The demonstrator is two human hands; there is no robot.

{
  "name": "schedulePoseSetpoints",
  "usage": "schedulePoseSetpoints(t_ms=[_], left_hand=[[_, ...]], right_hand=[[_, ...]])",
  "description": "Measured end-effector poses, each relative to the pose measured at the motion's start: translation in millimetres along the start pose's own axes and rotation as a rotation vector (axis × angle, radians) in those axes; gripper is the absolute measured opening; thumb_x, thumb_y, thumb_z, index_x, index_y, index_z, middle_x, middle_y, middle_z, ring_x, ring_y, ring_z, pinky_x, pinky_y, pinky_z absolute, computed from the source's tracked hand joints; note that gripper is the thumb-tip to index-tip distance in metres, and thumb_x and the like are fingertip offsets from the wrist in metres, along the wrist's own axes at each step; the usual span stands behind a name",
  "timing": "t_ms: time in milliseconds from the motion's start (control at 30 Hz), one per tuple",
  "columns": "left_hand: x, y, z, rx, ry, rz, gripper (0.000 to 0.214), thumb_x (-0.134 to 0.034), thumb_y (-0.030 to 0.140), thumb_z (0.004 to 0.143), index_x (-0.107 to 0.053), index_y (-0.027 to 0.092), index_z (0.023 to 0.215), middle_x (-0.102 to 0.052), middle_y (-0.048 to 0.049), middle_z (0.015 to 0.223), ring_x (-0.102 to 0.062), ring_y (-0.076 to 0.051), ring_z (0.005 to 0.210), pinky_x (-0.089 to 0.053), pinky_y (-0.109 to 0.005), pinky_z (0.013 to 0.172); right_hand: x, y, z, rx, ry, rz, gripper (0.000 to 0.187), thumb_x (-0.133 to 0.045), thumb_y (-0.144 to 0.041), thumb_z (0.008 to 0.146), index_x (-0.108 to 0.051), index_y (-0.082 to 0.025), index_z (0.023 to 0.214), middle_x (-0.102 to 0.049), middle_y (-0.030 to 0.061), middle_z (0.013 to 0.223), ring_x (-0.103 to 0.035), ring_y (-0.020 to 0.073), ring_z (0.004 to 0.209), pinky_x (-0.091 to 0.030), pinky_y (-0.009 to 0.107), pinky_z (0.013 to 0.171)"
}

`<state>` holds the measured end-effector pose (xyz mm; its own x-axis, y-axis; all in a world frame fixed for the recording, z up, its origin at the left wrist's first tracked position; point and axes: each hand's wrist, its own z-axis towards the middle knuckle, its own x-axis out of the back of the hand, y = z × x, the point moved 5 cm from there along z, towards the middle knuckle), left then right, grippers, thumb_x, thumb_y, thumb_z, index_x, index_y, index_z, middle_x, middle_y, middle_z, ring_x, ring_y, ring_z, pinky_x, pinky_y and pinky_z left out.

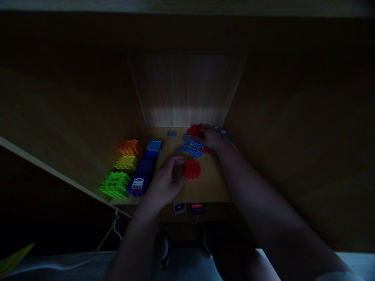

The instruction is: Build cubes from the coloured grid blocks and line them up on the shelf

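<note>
My left hand is beside a small stack of red interlocking plastic tiles. Its thumb and fingers are apart, with nothing visible between them. Farther back, my right hand reaches to the loose pile, its fingers curled at red interlocking tiles; shadow hides part of the fingertips. Just below that hand lie loose blue tiles, with a few red bits among them. Grey tiles sit between the blue and red ones.
Left on the wooden shelf stand stacks of orange, yellow, green, light blue and purple tiles. A grey tile lies at the back. Two small devices with a cable sit below the front edge.
</note>
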<state>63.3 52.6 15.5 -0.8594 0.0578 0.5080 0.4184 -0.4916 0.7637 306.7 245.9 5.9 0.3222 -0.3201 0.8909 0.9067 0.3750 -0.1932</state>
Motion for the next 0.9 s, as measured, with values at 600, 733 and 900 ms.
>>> schedulePoseSetpoints(t_ms=[600, 733, 900], left_hand=[[0.0, -3, 0, 0.016, 0.006, -0.015, 0.038, -0.062, 0.018, 0.096, -0.06, 0.022, 0.134, -0.071, -0.0118, 0.14, -0.068, -0.027, 0.133, -0.052, -0.051, 0.119], [0.7, -3, 0, 0.012, 0.006, -0.012, 0.037, -0.062, 0.019, 0.097, -0.06, 0.022, 0.134, -0.071, -0.0111, 0.139, -0.068, -0.026, 0.133, -0.052, -0.049, 0.119], [2.2, -3, 0, -0.003, 0.033, 0.001, 0.033, -0.062, 0.021, 0.099, -0.061, 0.023, 0.132, -0.072, -0.0097, 0.137, -0.069, -0.025, 0.13, -0.053, -0.047, 0.116]], right_hand=[[27, 15, 1, -0.172, 0.311, 0.215, 0.017, -0.066, -0.029, 0.097, -0.078, -0.018, 0.103, -0.075, 0.0144, 0.116, -0.07, 0.0285, 0.109, -0.053, 0.041, 0.104], [31, 20, -2, -0.233, 0.377, 0.252, 0.019, -0.067, -0.033, 0.096, -0.078, -0.018, 0.1, -0.076, 0.0156, 0.114, -0.072, 0.0295, 0.103, -0.056, 0.044, 0.102], [44, 17, -6, -0.263, 0.454, 0.301, 0.019, -0.07, -0.035, 0.095, -0.078, -0.018, 0.098, -0.08, 0.0135, 0.108, -0.075, 0.0273, 0.098, -0.058, 0.041, 0.096]])
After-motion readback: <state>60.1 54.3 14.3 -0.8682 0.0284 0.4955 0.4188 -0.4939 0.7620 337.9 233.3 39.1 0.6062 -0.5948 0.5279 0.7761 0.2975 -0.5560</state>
